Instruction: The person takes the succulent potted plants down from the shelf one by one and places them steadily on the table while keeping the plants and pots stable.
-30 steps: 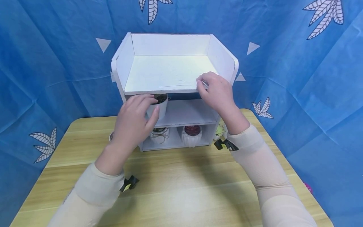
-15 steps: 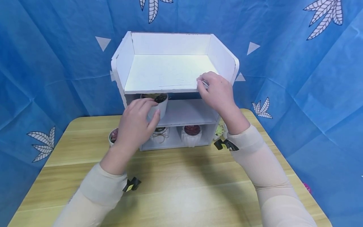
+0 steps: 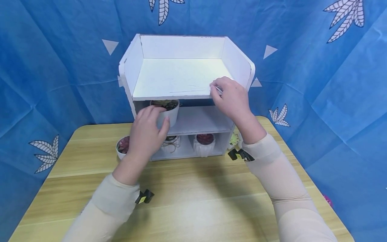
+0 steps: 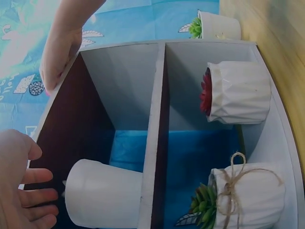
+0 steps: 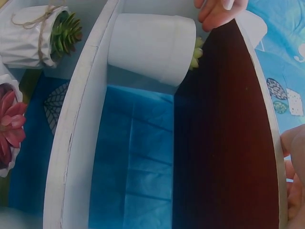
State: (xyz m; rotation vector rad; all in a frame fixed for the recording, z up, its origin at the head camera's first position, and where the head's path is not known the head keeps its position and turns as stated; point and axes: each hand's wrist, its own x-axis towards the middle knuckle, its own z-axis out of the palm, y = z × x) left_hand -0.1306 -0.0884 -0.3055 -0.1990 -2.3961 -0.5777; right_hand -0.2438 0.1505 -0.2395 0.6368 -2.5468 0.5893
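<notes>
A white two-tier shelf unit [image 3: 181, 75] with a walled top stands at the back of the table. Inside its middle tier, on the left, sits an upright white potted succulent [image 3: 170, 117]. My left hand [image 3: 146, 132] is in front of that pot with its fingers spread and loosely bent. In the left wrist view a small gap shows between the left fingers [image 4: 40, 196] and the pot [image 4: 105, 193]. My right hand [image 3: 231, 97] rests on the top board's front edge, right of centre, fingers loosely bent; no thumb shows under the board.
The bottom tier holds a twine-tied white pot [image 3: 170, 145] and a white pot with a red succulent [image 3: 204, 144]. A pinkish potted succulent [image 3: 123, 147] stands left of the unit, a yellow-green one [image 3: 234, 139] right. Blue cloth [image 3: 187, 16] hangs behind.
My left hand has shifted slightly right and down, away from the pot's rim, uncovering more of its plant and the pinkish succulent on the left. The right hand has stayed put.
</notes>
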